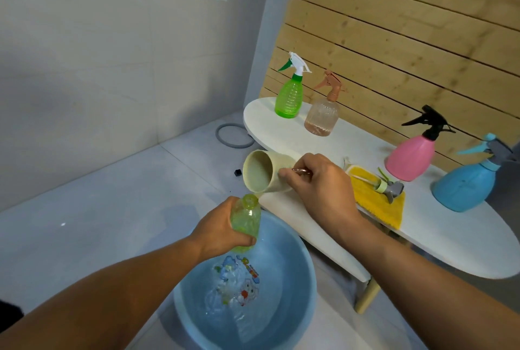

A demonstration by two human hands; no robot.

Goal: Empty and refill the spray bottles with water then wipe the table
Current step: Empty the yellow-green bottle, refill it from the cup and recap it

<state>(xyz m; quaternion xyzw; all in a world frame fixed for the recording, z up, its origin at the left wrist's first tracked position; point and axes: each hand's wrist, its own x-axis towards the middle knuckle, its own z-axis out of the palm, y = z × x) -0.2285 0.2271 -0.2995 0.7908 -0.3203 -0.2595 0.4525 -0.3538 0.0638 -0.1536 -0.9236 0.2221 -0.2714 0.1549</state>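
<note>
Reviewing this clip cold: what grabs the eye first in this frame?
The right hand tips a cream cup over the open neck of a yellow-green bottle gripped by the left hand, above a blue basin on the floor. Behind, four bright spray bottles stand on the white table.

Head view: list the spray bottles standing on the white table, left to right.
Green spray bottle → clear peach spray bottle → pink spray bottle → blue spray bottle.
</note>
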